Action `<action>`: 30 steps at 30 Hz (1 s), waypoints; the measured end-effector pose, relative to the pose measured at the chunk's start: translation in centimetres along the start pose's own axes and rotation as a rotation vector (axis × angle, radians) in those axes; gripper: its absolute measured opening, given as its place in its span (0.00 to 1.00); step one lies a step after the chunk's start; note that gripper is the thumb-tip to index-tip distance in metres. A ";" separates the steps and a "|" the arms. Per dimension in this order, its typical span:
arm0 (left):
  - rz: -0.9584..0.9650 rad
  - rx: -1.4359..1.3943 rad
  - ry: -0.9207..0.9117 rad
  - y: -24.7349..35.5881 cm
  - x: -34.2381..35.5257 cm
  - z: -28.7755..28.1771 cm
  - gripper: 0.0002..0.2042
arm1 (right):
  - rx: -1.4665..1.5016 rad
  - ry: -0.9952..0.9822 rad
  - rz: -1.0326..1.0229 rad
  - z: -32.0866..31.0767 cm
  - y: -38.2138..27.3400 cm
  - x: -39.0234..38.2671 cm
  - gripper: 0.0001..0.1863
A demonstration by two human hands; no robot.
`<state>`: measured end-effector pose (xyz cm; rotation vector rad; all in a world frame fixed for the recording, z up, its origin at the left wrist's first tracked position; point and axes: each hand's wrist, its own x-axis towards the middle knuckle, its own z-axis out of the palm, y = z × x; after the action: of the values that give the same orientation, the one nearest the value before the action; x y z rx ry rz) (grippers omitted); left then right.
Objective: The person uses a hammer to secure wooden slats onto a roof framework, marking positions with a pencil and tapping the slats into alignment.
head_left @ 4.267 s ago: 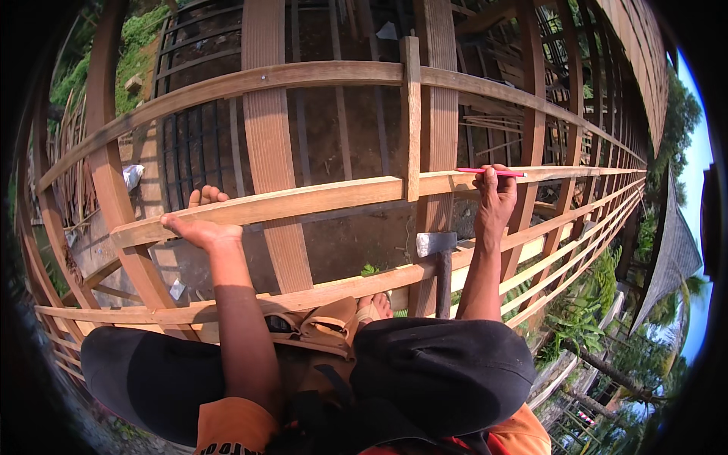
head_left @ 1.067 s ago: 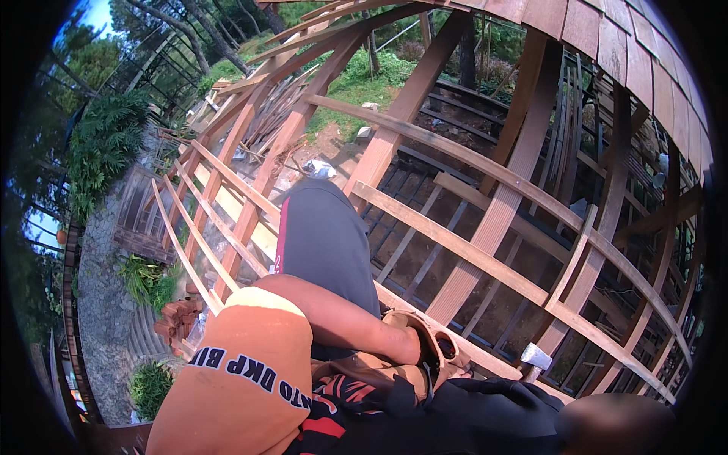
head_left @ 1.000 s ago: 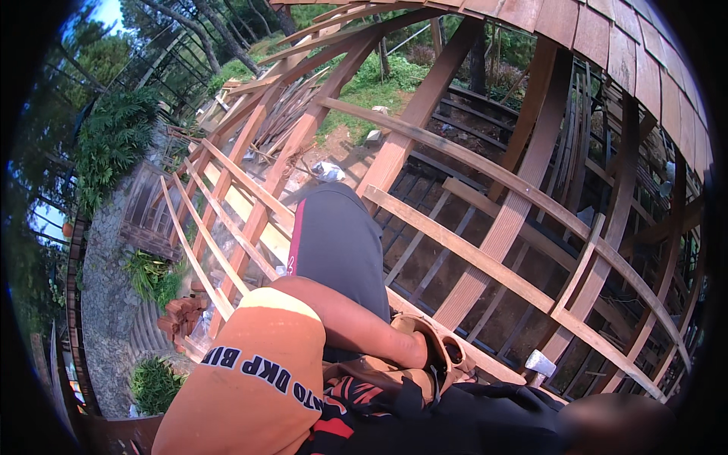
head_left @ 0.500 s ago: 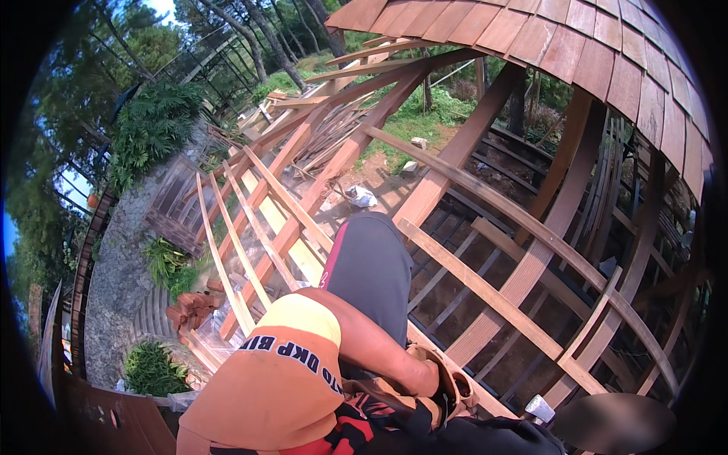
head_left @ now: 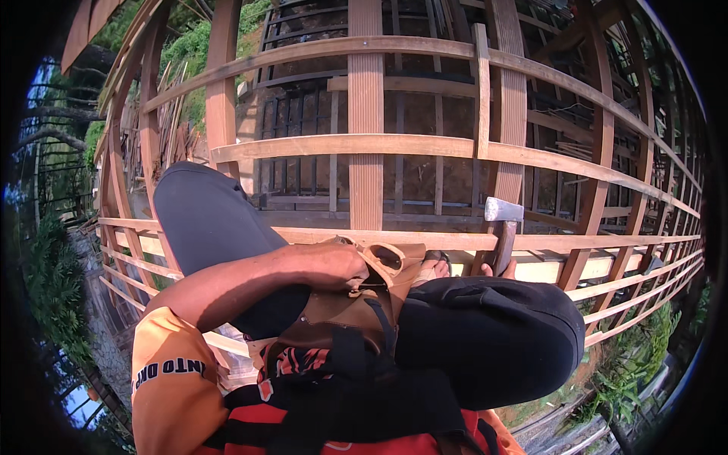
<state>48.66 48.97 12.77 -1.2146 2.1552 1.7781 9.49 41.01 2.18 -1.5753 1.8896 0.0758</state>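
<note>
At the mouth of a brown leather tool pouch on my lap is my left hand, its fingers curled in at the rim and partly hidden. What they hold does not show. My right hand is closed round the dark wooden handle of a hatchet-like hammer, upright just beyond my right thigh. Its pale, worn metal head points up, in front of a wide sloping rafter. Only some fingertips of this hand show; my right leg covers the rest.
I sit on an open timber roof frame. Thin battens cross wide rafters, with open gaps between them. Dark metal bars and bare ground show far below. A foot in a sandal rests by the near batten.
My view has swung right and down, so the shingled roof has mostly left the picture. The hammer's handle and my right hand's fingers now show. My left hand stays at the pouch.
</note>
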 end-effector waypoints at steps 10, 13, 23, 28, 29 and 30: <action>-0.066 0.233 -0.219 -1.4 3.3 3.3 0.13 | 0.018 0.093 -0.059 0.5 3.4 1.1 0.31; -0.116 0.300 -0.227 -1.4 4.1 5.0 0.14 | 0.024 0.071 -0.054 0.4 3.1 1.4 0.30; -0.121 0.516 0.307 -5.6 7.2 13.5 0.17 | 0.038 0.131 -0.067 1.3 2.4 2.0 0.30; -0.221 0.539 -0.046 -6.3 7.7 14.2 0.12 | 0.146 0.049 -0.102 2.8 3.9 4.1 0.30; -0.149 0.444 -0.127 -2.8 7.3 8.7 0.12 | 0.135 0.096 -0.083 1.9 4.4 4.8 0.30; -0.275 0.351 -0.244 -1.3 7.3 7.0 0.12 | 0.128 0.106 -0.083 1.8 4.0 5.1 0.30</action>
<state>41.71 51.29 5.69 -1.0803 1.9444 1.2957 6.49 38.48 -3.29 -1.5955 1.8667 -0.1641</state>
